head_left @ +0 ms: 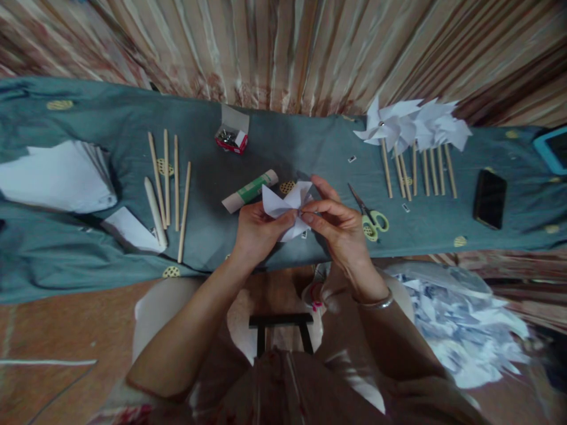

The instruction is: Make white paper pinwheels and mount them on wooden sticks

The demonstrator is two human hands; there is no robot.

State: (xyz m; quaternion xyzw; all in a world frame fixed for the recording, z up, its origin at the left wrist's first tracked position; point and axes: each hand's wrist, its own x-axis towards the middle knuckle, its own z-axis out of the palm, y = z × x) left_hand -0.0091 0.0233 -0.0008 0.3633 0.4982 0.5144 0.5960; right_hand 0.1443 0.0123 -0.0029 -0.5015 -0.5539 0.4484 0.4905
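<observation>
Both hands hold a white paper pinwheel (pixel 283 200) over the near edge of the cloth-covered table. My left hand (pixel 260 233) is closed on its left side, with the thumb pressed at the middle. At the centre, my right hand (pixel 339 227) pinches with thumb and index finger; whether a pin is between them is too small to tell. Just behind the pinwheel lies a green and white glue stick (pixel 252 190). Scissors (pixel 370 215) with light green handles rest to the right of my right hand.
An open red box (pixel 231 139) of small metal pieces stands behind. Wooden sticks (pixel 166 177) and a paper stack (pixel 57 177) lie left. Finished pinwheels (pixel 411 127) on sticks overlap at back right, near a phone (pixel 489 199). A bag of paper scraps (pixel 460 330) sits on the floor.
</observation>
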